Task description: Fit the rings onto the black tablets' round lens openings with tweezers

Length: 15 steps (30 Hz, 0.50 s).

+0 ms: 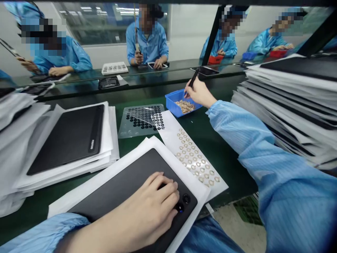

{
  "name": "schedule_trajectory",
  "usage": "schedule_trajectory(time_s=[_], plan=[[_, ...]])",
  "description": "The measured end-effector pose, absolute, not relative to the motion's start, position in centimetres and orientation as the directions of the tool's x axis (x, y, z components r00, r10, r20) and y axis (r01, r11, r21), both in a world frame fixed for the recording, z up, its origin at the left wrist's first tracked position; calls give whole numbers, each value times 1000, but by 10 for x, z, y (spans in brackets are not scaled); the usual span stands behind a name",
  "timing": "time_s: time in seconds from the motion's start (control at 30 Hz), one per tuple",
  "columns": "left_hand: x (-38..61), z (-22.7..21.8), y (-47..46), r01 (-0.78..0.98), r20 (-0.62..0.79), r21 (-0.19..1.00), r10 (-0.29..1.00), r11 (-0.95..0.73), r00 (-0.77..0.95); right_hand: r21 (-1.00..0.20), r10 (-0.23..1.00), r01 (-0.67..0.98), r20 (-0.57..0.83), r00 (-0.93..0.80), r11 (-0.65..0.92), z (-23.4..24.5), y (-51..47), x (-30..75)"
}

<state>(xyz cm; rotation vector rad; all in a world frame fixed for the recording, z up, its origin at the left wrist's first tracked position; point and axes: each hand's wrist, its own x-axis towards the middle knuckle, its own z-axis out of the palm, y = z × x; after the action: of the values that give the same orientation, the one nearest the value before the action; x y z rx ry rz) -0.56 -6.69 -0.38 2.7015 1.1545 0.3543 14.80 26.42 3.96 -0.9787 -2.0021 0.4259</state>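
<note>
Over the near edge of the green bench (207,130), black tablet panel (129,179) lies flat, slanted, on white paper (181,173). Left hand (150,207) rests palm down across it, fingers bent and close together, fingertips by the round camera rings (186,198) at the panel's right corner; cannot tell whether they pinch anything.

Right hand (197,89) is clamped on a slim dark tool (194,78), held tilted above the blue bin (173,105); lower end of the tool is hard to make out. Bin holds a heap of small tan pieces (185,106).

Just beyond the panel: white sheet (195,154) with rows of tan rings, one end near the bin. Beside it, overlapping at the edge, clear sheet (139,131) with black rings.

Left side: another black panel (71,137) on a pile of white papers (113,140). Right side: tall stack (279,102) of papers and dark panels, black one on top.

Far side of the bench: four co-workers in blue, one at center (147,42) holding an upright tool over a small panel. White tray (114,68) and black tray (109,82) sit between. Red bin (216,59) farther right.
</note>
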Motion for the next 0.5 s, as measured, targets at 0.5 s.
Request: schedule_trajectory(time_s=[0.5], plan=[[-36,6,-28,719,202,569,915,-400,350,-269,377,302,297,-877,915,10,184,78]])
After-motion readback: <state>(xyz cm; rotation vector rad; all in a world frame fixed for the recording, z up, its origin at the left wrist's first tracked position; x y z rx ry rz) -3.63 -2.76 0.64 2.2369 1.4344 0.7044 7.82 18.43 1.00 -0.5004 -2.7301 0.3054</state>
